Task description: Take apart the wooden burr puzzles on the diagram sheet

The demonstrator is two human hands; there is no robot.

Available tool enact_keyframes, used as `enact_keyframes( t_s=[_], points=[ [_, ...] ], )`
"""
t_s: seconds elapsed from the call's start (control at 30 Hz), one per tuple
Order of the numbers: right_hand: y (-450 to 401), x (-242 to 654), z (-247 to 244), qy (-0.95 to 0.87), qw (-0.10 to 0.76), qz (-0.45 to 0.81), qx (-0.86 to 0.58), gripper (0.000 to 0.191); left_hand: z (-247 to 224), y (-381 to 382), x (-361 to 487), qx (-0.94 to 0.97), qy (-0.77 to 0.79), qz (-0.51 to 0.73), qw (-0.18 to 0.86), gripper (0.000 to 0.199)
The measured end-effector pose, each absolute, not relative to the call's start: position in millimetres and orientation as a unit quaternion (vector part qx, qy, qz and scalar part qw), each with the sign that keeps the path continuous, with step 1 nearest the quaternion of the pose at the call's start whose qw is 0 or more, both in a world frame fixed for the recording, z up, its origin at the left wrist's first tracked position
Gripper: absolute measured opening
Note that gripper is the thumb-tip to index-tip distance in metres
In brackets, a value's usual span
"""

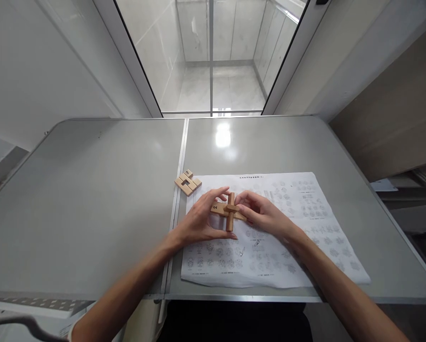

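A cross-shaped wooden interlocking puzzle [230,219], partly put together, is between my two hands over the printed sheet. One flat piece of it bears a "2", and a rounded bar crosses it. My left hand [202,216] curves around its left side, thumb at the bar's near end and fingers by the far end. With thumb and fingertips closed, my right hand [261,213] pinches the right side of the puzzle by a short crosspiece. Several more wooden puzzle pieces [188,182], one marked "3", lie together beyond my left hand at the sheet's corner.
The large printed sheet [327,251] with rows of small diagrams lies under my hands. It rests on a grey folding table [91,204] with a metal seam [177,204] left of the sheet. A glass door [230,90] stands behind the table's far edge.
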State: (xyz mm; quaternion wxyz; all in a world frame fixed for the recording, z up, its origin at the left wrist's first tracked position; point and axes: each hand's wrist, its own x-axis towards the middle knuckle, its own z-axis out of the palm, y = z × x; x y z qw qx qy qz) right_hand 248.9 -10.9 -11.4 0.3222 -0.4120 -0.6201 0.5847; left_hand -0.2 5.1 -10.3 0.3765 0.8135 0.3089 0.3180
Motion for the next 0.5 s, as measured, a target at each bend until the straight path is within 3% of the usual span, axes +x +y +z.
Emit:
enact_keyframes(
  t_s=[0.5],
  points=[
    [-12.9,249.7,-10.0,-0.61,0.336,0.596,-0.399,0.031,-7.1,4.2,-0.9,0.811,0.315,0.303,0.389,0.114]
  ],
)
